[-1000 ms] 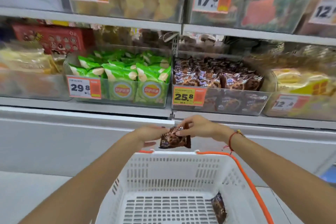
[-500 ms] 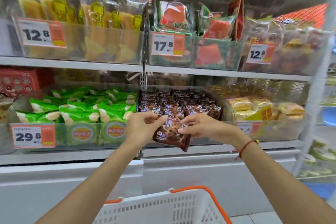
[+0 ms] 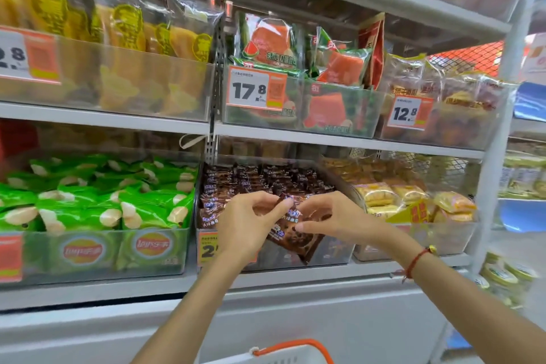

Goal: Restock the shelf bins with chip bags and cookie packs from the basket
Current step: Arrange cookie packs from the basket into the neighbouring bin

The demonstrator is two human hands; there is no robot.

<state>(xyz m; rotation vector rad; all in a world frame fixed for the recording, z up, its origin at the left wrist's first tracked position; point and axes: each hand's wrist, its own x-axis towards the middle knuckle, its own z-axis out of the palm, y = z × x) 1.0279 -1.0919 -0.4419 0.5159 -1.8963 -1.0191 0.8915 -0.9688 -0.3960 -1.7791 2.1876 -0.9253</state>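
Price tag [image 3: 208, 248] on the brown cookie bin [image 3: 331, 251] is mostly hidden behind the left hand [image 3: 245, 227]. Basket [image 3: 283, 354] is cut off at 6 o'clock, only rim and orange handle showing, less than half a second ago. Both hands pinch one cookie pack [image 3: 295, 233], right hand [image 3: 334, 221] at its 3 o'clock, now up over the bin's front edge. Chip bags [image 3: 97, 204] sit at 9 o'clock, with open room above the bin.

Basket [image 3: 283, 354] cut off by bottom edge, only rim and orange handle seen. Price tag [image 3: 208, 247] on cookie bin half hidden by left hand [image 3: 245, 223]. Leftmost tag [image 3: 28, 55] clipped by frame edge.
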